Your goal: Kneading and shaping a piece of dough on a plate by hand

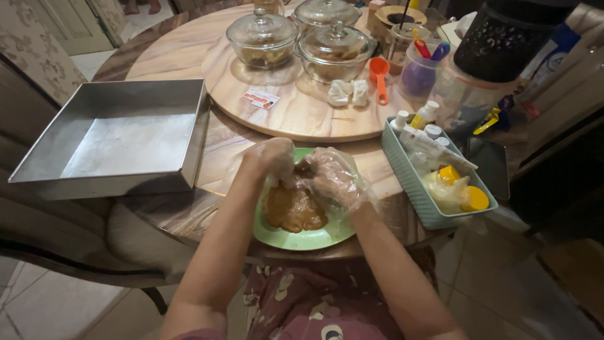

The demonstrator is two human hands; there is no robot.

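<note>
Both my hands are in thin clear plastic gloves, working the brown dough (294, 208) on the green plate (314, 238) at the near edge of the round table (189, 208).

Left hand (272, 158): fingers curled down and bunched on the far end of the dough, gripping it. Right hand (333, 176): fingers curled too, pressed into the dough's upper right side. The glove film blurs the fingertips, so I can't tell the exact pinch, but neither hand is spread flat.

Dough: one lump, glossy, sits left of centre on the plate, touching both hands.

Step, as I read it: kneading or pulling the lump apart at its top end. Not portioned yet.

Around me: square metal pan (126, 135) well to the left, nothing in it, one corner overhanging the table. Teal basket (409, 182) of bottles just right of the plate. Lidded glass bowls (262, 38) and an orange scoop (380, 75) sit on the turntable (296, 113) beyond.

Next move, my guess: needs a firm grip with both hands and the plate kept from sliding; it sits close to the table edge.
</note>
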